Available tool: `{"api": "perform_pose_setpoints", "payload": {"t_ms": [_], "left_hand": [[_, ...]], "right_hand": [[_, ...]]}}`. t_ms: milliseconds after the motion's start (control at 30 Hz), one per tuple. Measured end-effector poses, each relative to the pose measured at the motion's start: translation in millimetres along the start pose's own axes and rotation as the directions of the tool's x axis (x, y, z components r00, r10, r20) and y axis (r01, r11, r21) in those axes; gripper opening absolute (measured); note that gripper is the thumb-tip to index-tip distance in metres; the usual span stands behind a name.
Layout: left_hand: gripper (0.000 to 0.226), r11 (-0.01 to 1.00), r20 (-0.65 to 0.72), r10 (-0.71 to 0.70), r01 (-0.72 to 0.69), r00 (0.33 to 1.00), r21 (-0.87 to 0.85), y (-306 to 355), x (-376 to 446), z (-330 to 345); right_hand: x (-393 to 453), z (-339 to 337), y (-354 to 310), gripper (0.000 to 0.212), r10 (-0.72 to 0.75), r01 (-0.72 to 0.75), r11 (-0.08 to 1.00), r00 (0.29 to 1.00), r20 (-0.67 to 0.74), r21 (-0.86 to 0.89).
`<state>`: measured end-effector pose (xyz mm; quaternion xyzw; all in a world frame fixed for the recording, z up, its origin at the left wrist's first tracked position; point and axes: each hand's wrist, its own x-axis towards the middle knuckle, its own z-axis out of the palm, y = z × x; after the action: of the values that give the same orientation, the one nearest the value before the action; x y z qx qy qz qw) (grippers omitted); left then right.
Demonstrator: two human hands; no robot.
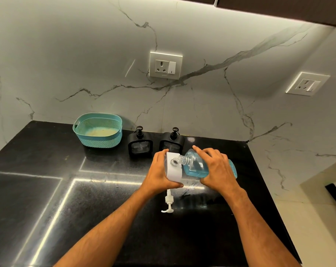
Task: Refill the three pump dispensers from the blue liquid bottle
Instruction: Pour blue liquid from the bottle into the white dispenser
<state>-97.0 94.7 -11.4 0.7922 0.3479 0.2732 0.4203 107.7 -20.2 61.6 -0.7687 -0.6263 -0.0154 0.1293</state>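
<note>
Blue liquid bottle (pixel 197 166) gripped by R hand (pixel 215 168), L hand (pixel 159 170) clasping white dispenser (pixel 173 168)

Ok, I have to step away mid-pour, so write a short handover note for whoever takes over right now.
Left hand grips the white dispenser, steadying it on the black counter. Right hand holds the blue liquid bottle, tipped with its open neck at the dispenser's opening. The white pump lies on the counter in front. Two black dispensers stand behind, pumps on.
Left: finish this pour, refit the pump, then the black ones if unfilled.
</note>
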Motion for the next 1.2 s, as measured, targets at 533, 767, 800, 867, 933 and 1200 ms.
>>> {"api": "perform_pose_setpoints", "payload": {"t_ms": [533,767,800,867,933,1200], "left_hand": [[0.132,1.0,0.003,0.007,-0.007,1.0,0.007,1.4,0.1,1.5],[0.132,1.0,0.003,0.006,-0.006,1.0,0.001,1.7,1.2,2.4],[0.132,1.0,0.002,0.006,-0.006,1.0,-0.001,1.7,1.0,2.5],[0.132,1.0,0.002,0.006,-0.006,1.0,-0.005,1.6,0.6,2.8],[0.132,1.0,0.003,0.005,-0.005,1.0,-0.009,1.3,0.5,3.0],[0.132,1.0,0.0,0.018,-0.018,1.0,-0.012,2.2,-0.3,1.9]], "right_hand": [[1.7,-6.1,-0.5,0.112,-0.002,0.003,0.997,1.0,0.013,-0.074],[2.2,-8.6,0.0,0.113,-0.006,0.008,0.996,1.0,0.021,-0.084],[2.2,-8.8,0.1,0.113,-0.006,0.008,0.996,1.0,0.021,-0.085],[1.9,-9.0,0.0,0.113,-0.008,0.01,0.996,1.0,0.022,-0.084],[1.4,-8.8,0.1,0.113,-0.009,0.011,0.996,1.0,0.024,-0.083],[2.8,-10.4,0.3,0.113,-0.011,0.013,0.995,1.0,0.021,-0.094]]}}
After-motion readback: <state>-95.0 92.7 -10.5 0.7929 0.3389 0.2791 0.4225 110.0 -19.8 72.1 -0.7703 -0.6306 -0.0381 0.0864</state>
